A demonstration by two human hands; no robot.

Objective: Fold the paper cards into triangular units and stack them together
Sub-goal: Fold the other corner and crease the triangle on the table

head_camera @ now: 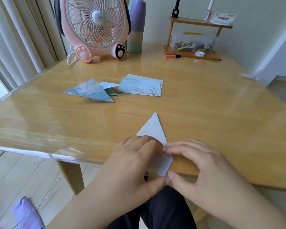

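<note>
Left hand (135,156): pressing curled fingers onto pale card (153,129), lower centre
Right hand (198,162): pinching the card's lower flap at table (205,104) edge
Folded units (92,91): mid-left
Unfolded cards (141,87): just right of them

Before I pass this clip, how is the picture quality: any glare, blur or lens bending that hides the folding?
Head view: daylight glare streaks the glossy table, mostly left of centre; wide-angle bending curves its near edge and the curtains; the purple item on the floor is smeared; both hands, left hand and right hand, and the white paper read clearly.
</note>
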